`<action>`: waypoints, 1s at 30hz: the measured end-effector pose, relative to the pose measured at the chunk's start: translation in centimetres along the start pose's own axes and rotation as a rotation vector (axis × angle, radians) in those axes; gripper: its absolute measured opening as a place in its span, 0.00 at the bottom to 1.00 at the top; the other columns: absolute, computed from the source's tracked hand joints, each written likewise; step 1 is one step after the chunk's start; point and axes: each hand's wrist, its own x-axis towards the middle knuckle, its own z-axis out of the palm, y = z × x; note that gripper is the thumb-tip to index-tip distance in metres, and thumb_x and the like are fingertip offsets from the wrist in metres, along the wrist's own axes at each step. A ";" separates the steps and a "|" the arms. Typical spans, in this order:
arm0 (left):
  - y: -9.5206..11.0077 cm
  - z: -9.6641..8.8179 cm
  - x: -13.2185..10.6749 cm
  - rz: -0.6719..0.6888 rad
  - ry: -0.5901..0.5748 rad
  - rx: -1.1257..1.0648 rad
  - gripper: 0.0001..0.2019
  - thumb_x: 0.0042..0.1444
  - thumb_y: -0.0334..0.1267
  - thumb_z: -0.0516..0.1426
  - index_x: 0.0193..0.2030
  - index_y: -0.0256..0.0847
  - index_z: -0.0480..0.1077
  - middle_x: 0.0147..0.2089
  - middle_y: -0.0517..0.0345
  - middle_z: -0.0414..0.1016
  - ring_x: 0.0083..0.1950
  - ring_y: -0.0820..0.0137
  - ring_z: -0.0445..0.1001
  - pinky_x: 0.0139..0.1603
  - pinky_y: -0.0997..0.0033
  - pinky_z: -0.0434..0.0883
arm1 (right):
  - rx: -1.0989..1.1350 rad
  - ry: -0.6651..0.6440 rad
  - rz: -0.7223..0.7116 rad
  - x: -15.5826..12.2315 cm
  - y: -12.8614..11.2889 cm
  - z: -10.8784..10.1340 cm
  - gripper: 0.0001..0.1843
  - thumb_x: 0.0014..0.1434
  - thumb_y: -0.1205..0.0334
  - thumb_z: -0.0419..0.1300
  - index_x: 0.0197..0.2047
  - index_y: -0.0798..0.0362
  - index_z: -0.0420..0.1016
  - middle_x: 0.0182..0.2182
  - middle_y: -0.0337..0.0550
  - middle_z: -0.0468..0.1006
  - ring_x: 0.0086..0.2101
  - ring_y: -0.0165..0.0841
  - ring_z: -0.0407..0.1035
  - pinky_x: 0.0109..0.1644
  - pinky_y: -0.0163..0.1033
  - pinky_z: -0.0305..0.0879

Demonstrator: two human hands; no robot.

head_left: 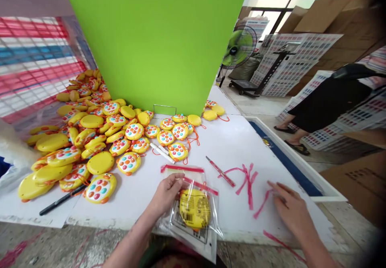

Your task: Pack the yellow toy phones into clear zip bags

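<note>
Pinching the clear bag (214,215) near its upper left corner with the left hand (167,189), near-left of the red pen (220,171). Reaching loosely curled with the right hand (291,209) to a pink strip (262,205), right of the pen; impossible to tell whether gripped. Probably light, slippery film around a stiff yellow toy (194,211); best held by the toy's rim.

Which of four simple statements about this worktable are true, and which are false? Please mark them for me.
1. The left hand holds a clear bag. True.
2. The toy in that bag is blue. False: it is yellow.
3. The right hand is close to a pink strip. True.
4. The black marker lies beside the right hand. False: it lies on the left side of the table.
</note>
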 end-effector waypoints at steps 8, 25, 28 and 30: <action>1.1 0.4 -0.4 -0.062 -0.011 -0.081 0.21 0.45 0.50 0.64 0.40 0.36 0.70 0.35 0.55 0.76 0.34 0.70 0.74 0.36 0.71 0.69 | 0.411 -0.232 -0.010 -0.4 -15.7 -0.7 0.19 0.61 0.50 0.48 0.39 0.52 0.76 0.35 0.49 0.77 0.38 0.42 0.70 0.43 0.45 0.66; 1.1 -0.6 -0.3 -0.115 -0.075 -0.132 0.17 0.48 0.44 0.62 0.41 0.34 0.75 0.41 0.49 0.79 0.38 0.67 0.75 0.37 0.73 0.67 | 1.170 -0.833 0.301 -1.3 -15.8 3.3 0.17 0.54 0.56 0.62 0.46 0.51 0.79 0.33 0.46 0.81 0.32 0.35 0.71 0.32 0.37 0.64; 1.1 -0.7 -0.1 -0.105 -0.070 -0.140 0.07 0.45 0.37 0.60 0.29 0.34 0.75 0.34 0.52 0.78 0.34 0.70 0.73 0.35 0.74 0.68 | 1.190 -0.845 0.311 -1.3 -15.8 3.2 0.10 0.51 0.59 0.62 0.35 0.53 0.83 0.32 0.48 0.82 0.31 0.36 0.72 0.32 0.37 0.66; 1.0 -0.7 -0.1 -0.101 -0.067 -0.165 0.04 0.44 0.34 0.59 0.25 0.35 0.71 0.29 0.56 0.77 0.30 0.71 0.72 0.33 0.74 0.67 | 1.188 -0.822 0.296 -1.2 -15.9 3.0 0.08 0.50 0.60 0.62 0.30 0.53 0.82 0.29 0.46 0.81 0.29 0.35 0.71 0.31 0.37 0.67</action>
